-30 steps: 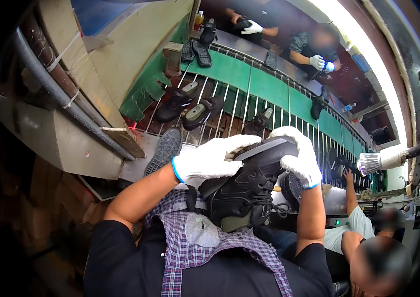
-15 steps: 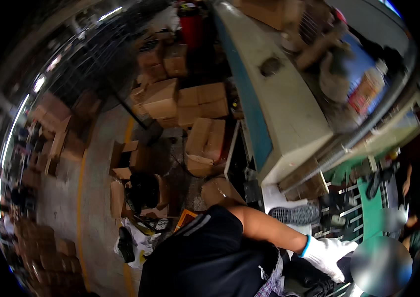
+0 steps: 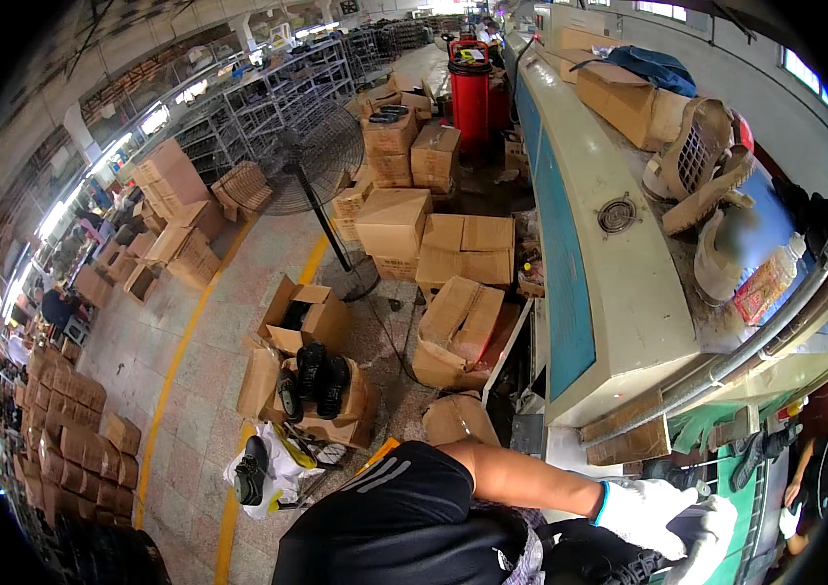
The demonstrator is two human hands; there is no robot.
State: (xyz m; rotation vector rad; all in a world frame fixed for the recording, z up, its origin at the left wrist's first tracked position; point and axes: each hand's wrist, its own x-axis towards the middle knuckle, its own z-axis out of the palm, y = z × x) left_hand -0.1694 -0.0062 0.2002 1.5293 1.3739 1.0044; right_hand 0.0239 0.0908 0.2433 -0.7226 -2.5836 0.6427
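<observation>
From the lower middle my left arm reaches right, and my left hand, in a white glove with a blue cuff, is bent with its thumb and fingers curved inward. Close against it is my right hand, also in a white glove, with its fingers partly covered. Whatever lies between the two hands is hard to make out. Black lace-up shoes show just below my left hand, partly cut off by the lower edge.
A long beige and blue machine runs away on the right, with a green conveyor near my hands. Black shoes lie in a carton. Cardboard boxes and a standing fan are farther off. Another person's arm is at far right.
The view has swung and sharpened, so the scene sits lower and further right. My right gloved hand now shows clearly against my left; a blurred round patch was there before.
</observation>
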